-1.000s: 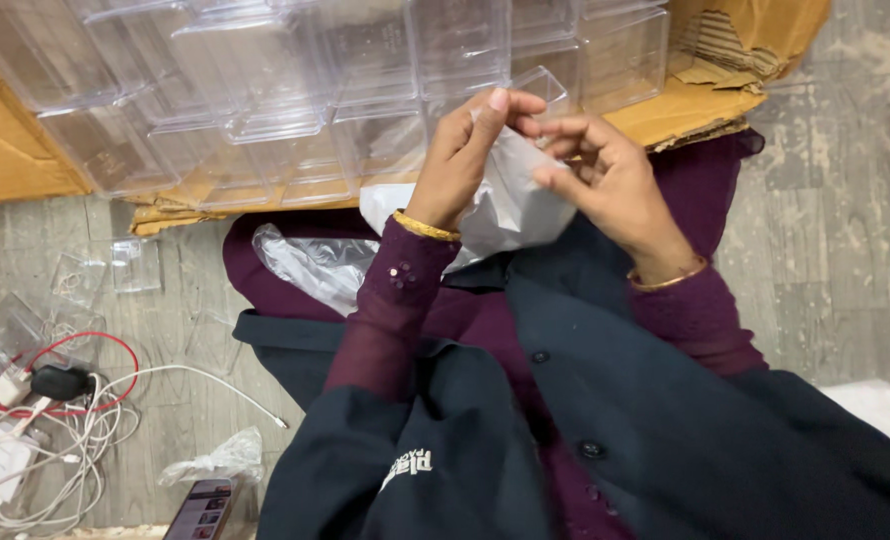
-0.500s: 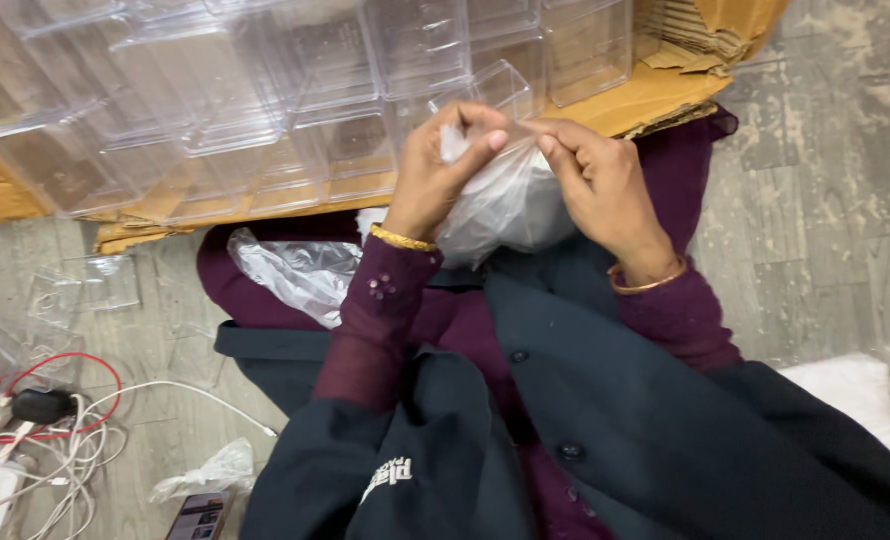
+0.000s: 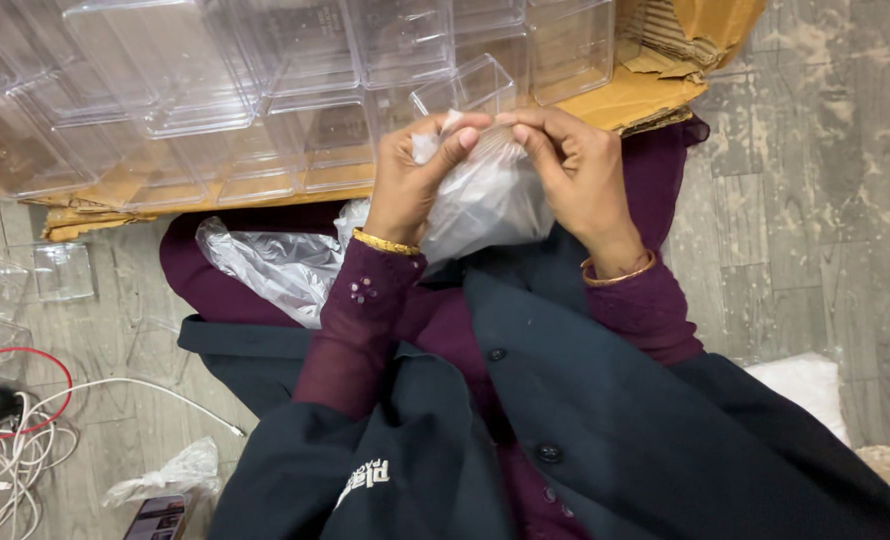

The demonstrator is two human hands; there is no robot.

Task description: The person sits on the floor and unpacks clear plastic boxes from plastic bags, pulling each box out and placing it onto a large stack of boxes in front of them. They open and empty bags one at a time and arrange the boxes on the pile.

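Observation:
My left hand (image 3: 417,172) and my right hand (image 3: 573,172) pinch the top edge of a clear plastic bag (image 3: 485,205) between thumbs and fingers, held up in front of my chest. The bag hangs crumpled between the hands, and I cannot tell what is inside it. Both wrists wear gold bangles over purple sleeves. Just beyond the hands stand several clear plastic boxes (image 3: 295,70) on flattened cardboard (image 3: 625,95).
More crumpled plastic film (image 3: 265,265) lies on my lap to the left. A small clear box (image 3: 60,270), red and white cables (image 3: 20,420) and a plastic scrap (image 3: 170,470) lie on the grey floor at left. A white bundle (image 3: 805,385) sits at right.
Both hands have drawn closer together at the bag's top edge and lifted slightly. The view has shifted, so the clear boxes sit lower and nearer the hands.

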